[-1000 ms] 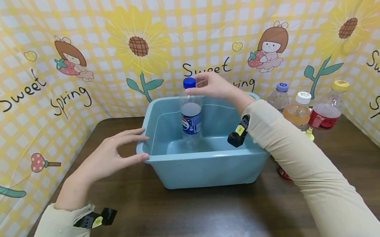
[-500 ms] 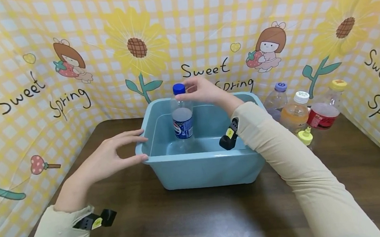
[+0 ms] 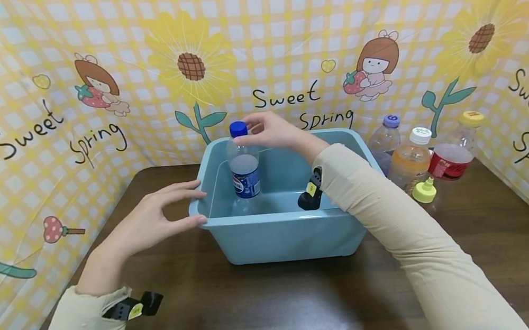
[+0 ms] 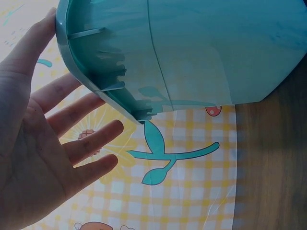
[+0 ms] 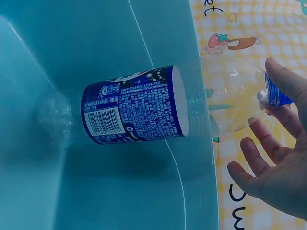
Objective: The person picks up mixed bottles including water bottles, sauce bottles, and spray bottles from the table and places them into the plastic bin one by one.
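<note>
A light-blue plastic basin (image 3: 290,237) stands on the brown table. Inside it, towards the left, is a clear plastic bottle (image 3: 246,180) with a blue cap and blue label, nearly upright. My right hand (image 3: 273,131) pinches this bottle at its neck just below the cap, between thumb and index finger; in the right wrist view the other fingers of that hand (image 5: 278,167) spread apart from it. My left hand (image 3: 150,221) touches the basin's left rim with fairly straight fingers and thumb. The left wrist view shows that hand (image 4: 43,139) at the rim's outer side.
Right of the basin stand several bottles: a purple-capped one (image 3: 384,143), an orange one (image 3: 410,161) with a white cap, a red-labelled one (image 3: 452,155) with a yellow cap, and a small yellow-green nozzle top (image 3: 424,191). A checked cloth (image 3: 280,25) hangs behind.
My right hand has moved left and slightly down with the blue-capped bottle inside the basin. My left hand stays at the rim.
</note>
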{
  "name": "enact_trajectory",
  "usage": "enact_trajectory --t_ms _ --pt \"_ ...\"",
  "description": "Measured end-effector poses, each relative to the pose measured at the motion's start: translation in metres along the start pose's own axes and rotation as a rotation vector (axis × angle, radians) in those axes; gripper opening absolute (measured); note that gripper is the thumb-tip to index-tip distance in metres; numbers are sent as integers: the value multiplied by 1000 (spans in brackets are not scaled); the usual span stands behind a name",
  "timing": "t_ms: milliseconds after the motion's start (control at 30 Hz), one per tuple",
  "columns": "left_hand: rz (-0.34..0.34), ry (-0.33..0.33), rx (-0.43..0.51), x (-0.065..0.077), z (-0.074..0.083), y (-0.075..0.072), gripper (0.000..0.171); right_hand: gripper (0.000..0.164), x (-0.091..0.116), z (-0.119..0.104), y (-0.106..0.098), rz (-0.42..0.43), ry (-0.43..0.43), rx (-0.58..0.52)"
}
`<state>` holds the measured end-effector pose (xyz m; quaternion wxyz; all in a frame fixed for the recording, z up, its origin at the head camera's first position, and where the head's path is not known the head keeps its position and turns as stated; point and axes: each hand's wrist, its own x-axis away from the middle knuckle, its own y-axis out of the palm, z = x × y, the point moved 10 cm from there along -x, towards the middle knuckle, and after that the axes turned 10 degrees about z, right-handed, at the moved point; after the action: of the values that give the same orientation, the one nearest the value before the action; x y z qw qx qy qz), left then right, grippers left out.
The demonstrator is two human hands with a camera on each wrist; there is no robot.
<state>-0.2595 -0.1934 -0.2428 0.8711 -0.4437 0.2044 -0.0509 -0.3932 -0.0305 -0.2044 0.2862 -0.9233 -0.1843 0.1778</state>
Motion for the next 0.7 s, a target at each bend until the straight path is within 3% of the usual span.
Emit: enact_trajectory --t_ms 233,700 --pt "-1 -2 -6 0 -3 0 50 36 -1 -3 7 -21 -5 10" --pt "-6 2 -6 0 -3 0 50 43 -2 1 14 -47 25 58"
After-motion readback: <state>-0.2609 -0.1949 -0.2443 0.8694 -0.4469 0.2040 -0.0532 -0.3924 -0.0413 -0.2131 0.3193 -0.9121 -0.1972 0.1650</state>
